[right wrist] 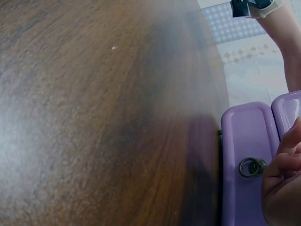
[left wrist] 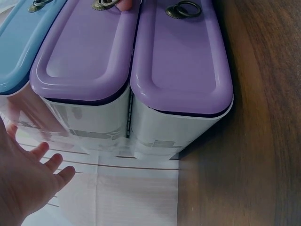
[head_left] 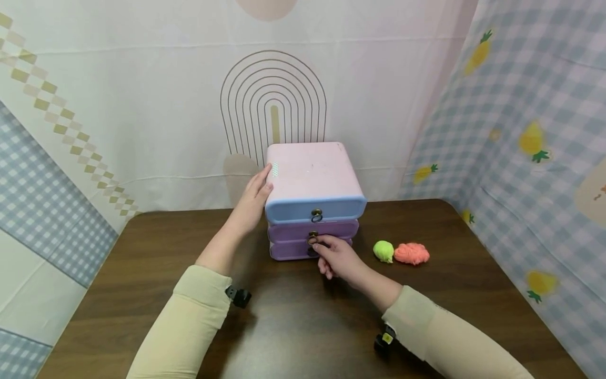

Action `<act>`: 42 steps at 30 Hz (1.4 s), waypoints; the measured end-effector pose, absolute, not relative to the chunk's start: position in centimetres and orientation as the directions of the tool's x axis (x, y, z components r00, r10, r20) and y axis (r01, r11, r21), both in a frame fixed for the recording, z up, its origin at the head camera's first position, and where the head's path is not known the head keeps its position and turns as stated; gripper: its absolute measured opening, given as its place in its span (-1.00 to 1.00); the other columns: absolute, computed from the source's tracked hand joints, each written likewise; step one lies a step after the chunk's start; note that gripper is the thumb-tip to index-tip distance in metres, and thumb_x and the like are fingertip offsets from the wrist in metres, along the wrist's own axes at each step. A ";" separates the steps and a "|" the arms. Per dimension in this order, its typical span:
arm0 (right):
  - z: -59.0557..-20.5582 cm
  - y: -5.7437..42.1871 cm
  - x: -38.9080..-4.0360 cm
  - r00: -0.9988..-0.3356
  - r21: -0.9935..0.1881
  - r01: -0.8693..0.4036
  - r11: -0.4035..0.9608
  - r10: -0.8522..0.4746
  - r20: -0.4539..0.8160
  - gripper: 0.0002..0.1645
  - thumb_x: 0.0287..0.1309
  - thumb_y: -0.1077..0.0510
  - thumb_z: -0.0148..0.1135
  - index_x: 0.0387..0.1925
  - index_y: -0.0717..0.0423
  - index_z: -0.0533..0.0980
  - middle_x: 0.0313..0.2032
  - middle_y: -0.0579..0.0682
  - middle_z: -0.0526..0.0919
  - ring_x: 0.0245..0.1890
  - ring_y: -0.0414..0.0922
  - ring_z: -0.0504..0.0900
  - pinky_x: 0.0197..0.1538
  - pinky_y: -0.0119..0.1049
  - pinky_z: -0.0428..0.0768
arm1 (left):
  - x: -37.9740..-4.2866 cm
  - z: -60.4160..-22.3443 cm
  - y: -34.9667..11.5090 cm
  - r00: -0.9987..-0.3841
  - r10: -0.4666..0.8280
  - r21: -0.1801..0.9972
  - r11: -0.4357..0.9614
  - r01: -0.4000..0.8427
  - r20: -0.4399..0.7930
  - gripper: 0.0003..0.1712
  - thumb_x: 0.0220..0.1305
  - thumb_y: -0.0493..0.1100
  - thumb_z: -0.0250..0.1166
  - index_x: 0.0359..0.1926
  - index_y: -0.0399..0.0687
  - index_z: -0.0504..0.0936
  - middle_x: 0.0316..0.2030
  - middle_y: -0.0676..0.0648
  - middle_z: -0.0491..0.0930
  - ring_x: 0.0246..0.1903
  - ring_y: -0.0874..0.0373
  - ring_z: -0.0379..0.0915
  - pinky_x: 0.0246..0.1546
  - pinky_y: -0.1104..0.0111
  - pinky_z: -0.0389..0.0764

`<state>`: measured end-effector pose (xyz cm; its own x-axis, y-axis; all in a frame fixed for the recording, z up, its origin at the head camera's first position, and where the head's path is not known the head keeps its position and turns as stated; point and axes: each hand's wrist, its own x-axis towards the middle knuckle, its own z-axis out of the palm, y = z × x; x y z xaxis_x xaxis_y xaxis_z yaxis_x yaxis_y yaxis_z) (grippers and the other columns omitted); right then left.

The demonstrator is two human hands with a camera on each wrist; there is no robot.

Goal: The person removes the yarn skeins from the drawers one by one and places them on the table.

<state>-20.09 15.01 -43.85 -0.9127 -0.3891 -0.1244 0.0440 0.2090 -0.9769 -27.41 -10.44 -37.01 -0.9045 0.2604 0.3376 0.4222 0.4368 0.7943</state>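
A small three-tier drawer unit (head_left: pixel 307 168) stands at the back of the table, pink on top. Its upper drawer (head_left: pixel 289 212) has a blue front; the middle drawer (left wrist: pixel 89 47) and bottom drawer (left wrist: pixel 186 56) are purple, each with a dark metal ring pull. My right hand (head_left: pixel 342 259) pinches the ring pull (head_left: pixel 313 240) of the middle drawer between thumb and forefinger. Below it, the bottom drawer's ring (right wrist: pixel 248 167) hangs free. My left hand (head_left: pixel 251 205) rests against the left side of the pink top, fingers extended.
Right of the unit, a lime green yarn ball (head_left: pixel 383 251) lies beside a coral yarn bundle (head_left: pixel 412 253) on the dark wooden table (head_left: pixel 293 326). A patterned white cloth (head_left: pixel 165 121) hangs close behind the unit, and a checked cloth (head_left: pixel 511 158) hangs along the right side.
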 end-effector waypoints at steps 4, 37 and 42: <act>-44.2 15.1 -20.3 -0.920 -0.975 0.042 0.216 -0.373 -0.122 -0.53 0.51 0.06 -0.02 0.31 0.19 0.39 -0.75 -0.06 0.50 -0.84 -0.23 0.42 -0.74 -0.35 0.32 | -27.4 -36.9 -10.4 -0.904 0.261 0.794 0.437 0.423 0.338 -0.32 0.54 0.21 -0.19 0.58 0.27 -0.02 0.53 -0.10 -0.03 0.50 -0.08 -0.16 0.43 -0.10 -0.05; -43.9 16.3 -15.5 -0.902 -0.948 -0.030 0.318 -0.417 -0.111 -0.63 0.44 0.15 0.10 0.15 0.25 0.54 -0.77 -0.03 0.48 -0.85 -0.21 0.38 -0.70 -0.30 0.47 | -27.5 -37.0 -10.5 -0.900 0.250 0.784 0.442 0.435 0.358 -0.34 0.55 0.17 -0.19 0.58 0.25 0.01 0.52 -0.09 0.01 0.50 -0.07 -0.14 0.44 -0.08 -0.06; -43.8 16.6 -14.1 -0.894 -0.949 -0.035 0.313 -0.434 -0.110 -0.64 0.43 0.16 0.11 0.12 0.29 0.55 -0.78 -0.04 0.46 -0.87 -0.22 0.37 -0.71 -0.27 0.48 | -27.4 -36.9 -10.4 -0.900 0.251 0.782 0.448 0.434 0.356 -0.34 0.55 0.17 -0.19 0.58 0.23 0.00 0.52 -0.10 0.02 0.50 -0.07 -0.14 0.44 -0.07 -0.07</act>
